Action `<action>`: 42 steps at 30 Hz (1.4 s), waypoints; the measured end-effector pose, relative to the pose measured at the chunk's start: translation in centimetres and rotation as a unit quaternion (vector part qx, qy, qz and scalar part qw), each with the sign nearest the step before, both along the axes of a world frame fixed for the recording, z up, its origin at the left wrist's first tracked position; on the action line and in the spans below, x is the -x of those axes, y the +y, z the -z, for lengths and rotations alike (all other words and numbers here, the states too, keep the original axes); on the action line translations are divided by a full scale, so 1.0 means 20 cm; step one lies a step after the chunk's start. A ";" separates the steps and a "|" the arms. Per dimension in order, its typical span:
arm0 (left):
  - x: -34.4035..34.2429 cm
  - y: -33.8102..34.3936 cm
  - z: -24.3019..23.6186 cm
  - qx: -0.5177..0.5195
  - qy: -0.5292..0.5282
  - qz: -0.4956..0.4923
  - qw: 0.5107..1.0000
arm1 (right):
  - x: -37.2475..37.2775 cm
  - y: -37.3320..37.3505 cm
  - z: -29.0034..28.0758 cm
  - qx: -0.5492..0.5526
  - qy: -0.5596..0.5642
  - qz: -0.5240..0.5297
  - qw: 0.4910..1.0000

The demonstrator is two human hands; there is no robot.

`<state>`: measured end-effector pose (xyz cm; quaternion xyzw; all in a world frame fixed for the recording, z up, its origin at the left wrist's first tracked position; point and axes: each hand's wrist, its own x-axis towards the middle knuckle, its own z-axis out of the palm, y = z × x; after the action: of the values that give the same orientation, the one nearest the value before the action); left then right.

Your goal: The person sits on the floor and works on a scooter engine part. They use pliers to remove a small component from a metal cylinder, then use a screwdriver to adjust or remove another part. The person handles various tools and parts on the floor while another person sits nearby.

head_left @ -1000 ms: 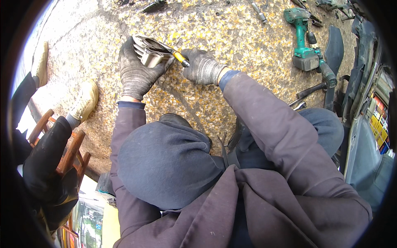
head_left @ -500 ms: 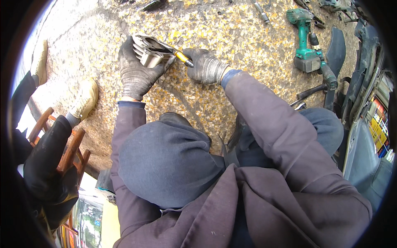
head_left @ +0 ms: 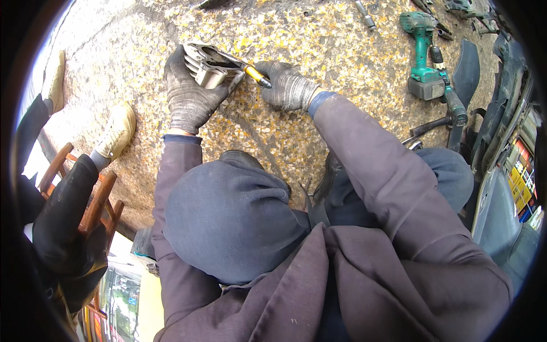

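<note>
Head view: at upper centre the gloved left hand (head_left: 191, 94) grips a ribbed metal part (head_left: 208, 61), its underside hidden. The gloved right hand (head_left: 288, 85) closes around a yellow-handled tool (head_left: 254, 75), whose tip is hard to make out.

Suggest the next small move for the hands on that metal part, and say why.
Probably keep the left hand steady and work the yellow-handled tool a little further in with the right hand. The tool's tip already sits against the finned metal part, which the left hand holds tilted above the speckled ground.
</note>
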<state>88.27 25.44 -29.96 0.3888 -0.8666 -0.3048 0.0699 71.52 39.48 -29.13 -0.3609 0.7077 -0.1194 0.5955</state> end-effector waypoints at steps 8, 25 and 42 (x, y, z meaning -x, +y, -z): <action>0.02 0.01 -0.04 0.032 -0.011 0.035 0.999 | -0.04 -0.09 -0.09 -0.042 0.004 0.010 0.999; 0.04 0.01 -0.06 0.065 -0.032 0.007 0.997 | -0.01 -0.04 -0.02 -0.066 -0.017 0.014 0.998; 0.09 0.02 -0.11 -0.011 -0.020 0.013 1.000 | -0.02 -0.06 -0.04 -0.075 -0.015 0.031 0.997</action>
<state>86.54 25.75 -27.74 0.3847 -0.8691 -0.3077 0.0444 71.89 38.21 -28.33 -0.2912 0.7168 -0.0900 0.6272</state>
